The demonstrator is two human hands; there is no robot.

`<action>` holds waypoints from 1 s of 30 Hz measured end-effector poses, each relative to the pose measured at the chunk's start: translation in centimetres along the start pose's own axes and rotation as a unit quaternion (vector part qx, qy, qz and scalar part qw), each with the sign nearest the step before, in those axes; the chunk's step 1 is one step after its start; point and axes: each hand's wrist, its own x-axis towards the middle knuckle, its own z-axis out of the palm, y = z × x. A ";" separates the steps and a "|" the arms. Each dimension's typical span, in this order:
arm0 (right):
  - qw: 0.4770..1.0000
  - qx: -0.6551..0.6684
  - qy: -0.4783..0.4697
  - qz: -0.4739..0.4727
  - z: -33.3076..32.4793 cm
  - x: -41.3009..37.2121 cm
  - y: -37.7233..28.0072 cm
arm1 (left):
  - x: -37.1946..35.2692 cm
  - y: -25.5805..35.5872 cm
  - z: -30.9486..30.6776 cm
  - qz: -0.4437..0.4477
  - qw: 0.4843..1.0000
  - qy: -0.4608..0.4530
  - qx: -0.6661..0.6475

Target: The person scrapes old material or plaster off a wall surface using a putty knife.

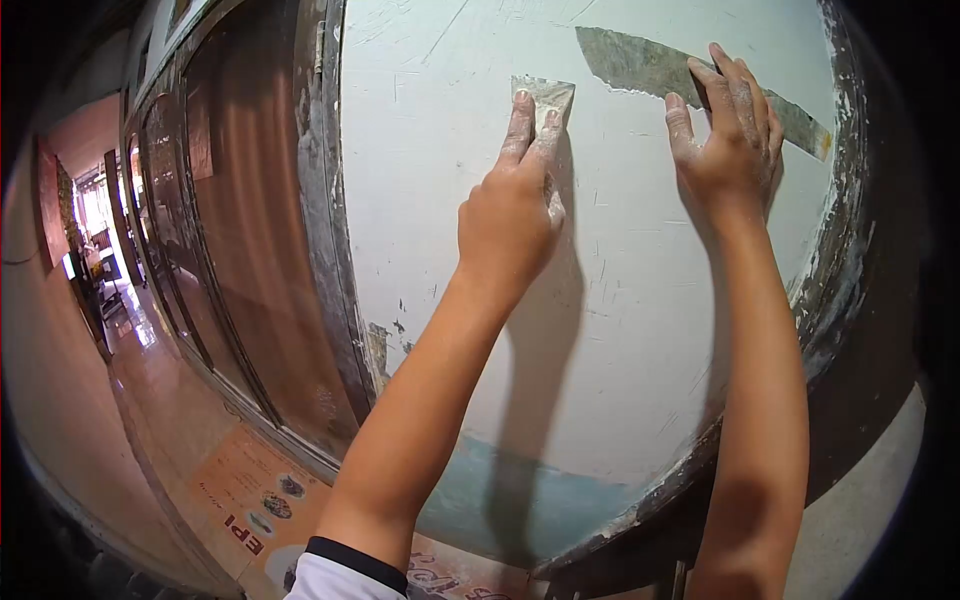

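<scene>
I found the left hand (508,205) at work high on the white panel (620,330). It had firm hold of the blade (563,97), index and middle fingers laid straight along the face, the others folded or out of sight. White paste (543,92) sat on that face by the fingertips, and the broad edge pointed up the panel, well apart from the frame (320,160).

The right hand (735,145) was half spread over the strip (632,62), thumb set apart near the lower edge, fingers across the grey face. I could not tell whether it clasped the strip or only pressed it. The strip lay aslant at the panel's upper right, its lower left edge ragged with white.

On handling, I judged that the blade wanted a low tilt and even pressure from both fingertips, so that neither corner dug in. Scratches and nicks in the surface argued for light, overlapping strokes. Whitened fingertips, in my assessment, risked a slip and warranted wiping. The strip, I considered, was best held flush along its length and clear of the flaking edging (842,190) to its right, lest chips foul the paste.
</scene>
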 end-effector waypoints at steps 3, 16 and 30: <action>0.999 -0.030 -0.016 0.003 -1.0 0.1 -0.8 | 1.6 0.0 0.1 0.003 1.000 0.008 0.016; 1.000 -0.011 -0.021 -0.006 -0.4 -0.2 -0.2 | 2.1 0.2 0.0 0.029 0.998 0.046 0.026; 1.000 0.011 -0.012 0.002 0.2 -0.3 -0.1 | 0.8 -0.9 -1.3 -0.029 1.000 -0.008 0.008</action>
